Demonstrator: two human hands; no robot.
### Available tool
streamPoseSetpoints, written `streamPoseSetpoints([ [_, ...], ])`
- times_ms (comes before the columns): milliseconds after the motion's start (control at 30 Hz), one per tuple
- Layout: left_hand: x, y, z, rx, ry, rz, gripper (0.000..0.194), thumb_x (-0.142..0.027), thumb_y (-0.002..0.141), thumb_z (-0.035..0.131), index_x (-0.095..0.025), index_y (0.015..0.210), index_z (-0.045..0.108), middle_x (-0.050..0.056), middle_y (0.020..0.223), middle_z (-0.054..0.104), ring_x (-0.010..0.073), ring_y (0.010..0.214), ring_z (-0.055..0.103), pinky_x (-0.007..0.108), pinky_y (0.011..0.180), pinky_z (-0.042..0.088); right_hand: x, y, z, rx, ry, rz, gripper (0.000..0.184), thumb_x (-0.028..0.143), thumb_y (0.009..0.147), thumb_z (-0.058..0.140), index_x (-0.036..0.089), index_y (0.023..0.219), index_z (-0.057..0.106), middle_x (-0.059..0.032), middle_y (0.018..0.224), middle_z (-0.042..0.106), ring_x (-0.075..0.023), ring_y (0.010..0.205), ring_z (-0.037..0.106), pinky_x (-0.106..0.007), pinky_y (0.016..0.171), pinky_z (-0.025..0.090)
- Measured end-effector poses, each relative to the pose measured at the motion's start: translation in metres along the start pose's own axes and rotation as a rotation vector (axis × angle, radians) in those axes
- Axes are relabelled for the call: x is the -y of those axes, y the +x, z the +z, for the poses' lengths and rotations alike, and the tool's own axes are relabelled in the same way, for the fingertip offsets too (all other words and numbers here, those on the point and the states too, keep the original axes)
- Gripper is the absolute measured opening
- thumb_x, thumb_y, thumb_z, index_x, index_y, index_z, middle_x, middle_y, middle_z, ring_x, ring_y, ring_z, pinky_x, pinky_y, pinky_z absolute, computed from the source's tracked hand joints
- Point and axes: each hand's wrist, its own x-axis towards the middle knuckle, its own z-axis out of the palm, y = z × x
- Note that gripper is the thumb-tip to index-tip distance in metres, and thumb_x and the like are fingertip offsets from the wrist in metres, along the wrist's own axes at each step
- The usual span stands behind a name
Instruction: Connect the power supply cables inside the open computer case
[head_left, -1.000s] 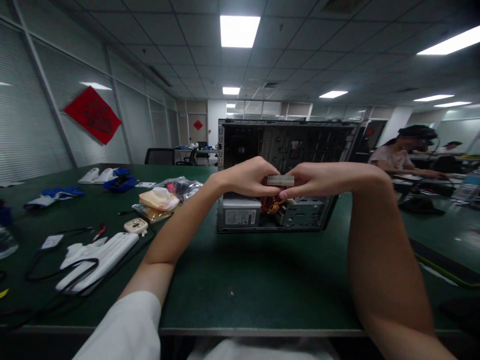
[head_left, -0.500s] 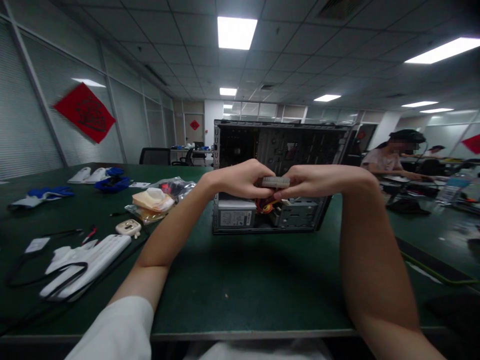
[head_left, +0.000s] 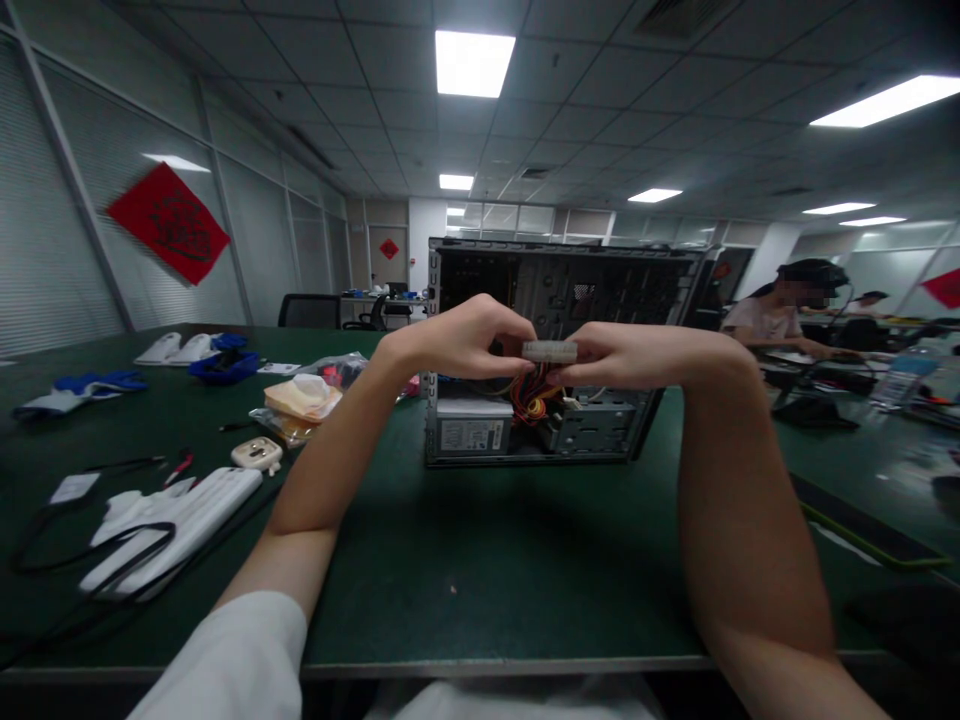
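At the open computer case (head_left: 551, 275): pale plug (head_left: 550, 351) at the fingertips of both hands

On the green tabletop (head_left: 465, 545), the case stands with its open side facing the wearer. The plug is raised well above the tabletop, lying level across the middle of the opening as seen from the head; whether it is inside or just before the opening cannot be determined.

The right hand (head_left: 611, 355) is closed in a pinch on the plug's right end, thumb below. The left hand (head_left: 472, 340) is partly curled, a gap visible between thumb and forefinger; their tips meet the plug's left end, but a firm grip cannot be confirmed.

Red, yellow and black wires (head_left: 534, 405) bunch below the plug. A labelled metal box (head_left: 471, 435) occupies the case's lower left.

Left of the case lie a pack of tissues (head_left: 304, 398), a small cream box (head_left: 256, 454) and a long white block (head_left: 180, 530) with a black cord across it. At far right, a person (head_left: 772, 320) in headgear sits near a bottle (head_left: 907, 375).
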Motion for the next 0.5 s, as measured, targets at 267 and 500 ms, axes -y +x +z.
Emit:
streamPoseSetpoints([
  [267,-0.008,-0.003,-0.003,-0.033,0.101,0.034,0.019,-0.028,0.097,0.065,-0.013,0.093,0.076,0.007,0.085,0.076,0.0133,0.077,0.070,0.022,0.070,0.047,-0.009,0.002,0.000,-0.072,0.063,-0.121,0.047,0.059,0.090,0.062,0.016,0.096,0.080,-0.0030,0.082,0.068,-0.0202,0.077,0.059,-0.030,0.069,0.046],
  [500,-0.017,-0.011,-0.014,-0.010,0.013,0.001,0.023,-0.034,0.096,0.071,-0.015,0.105,0.080,0.007,0.092,0.080,0.0136,0.081,0.073,0.022,0.071,0.052,0.005,-0.004,0.006,-0.147,0.037,-0.197,0.044,0.058,0.095,0.064,0.019,0.098,0.083,-0.0012,0.077,0.068,-0.0177,0.070,0.057,-0.028,0.064,0.043],
])
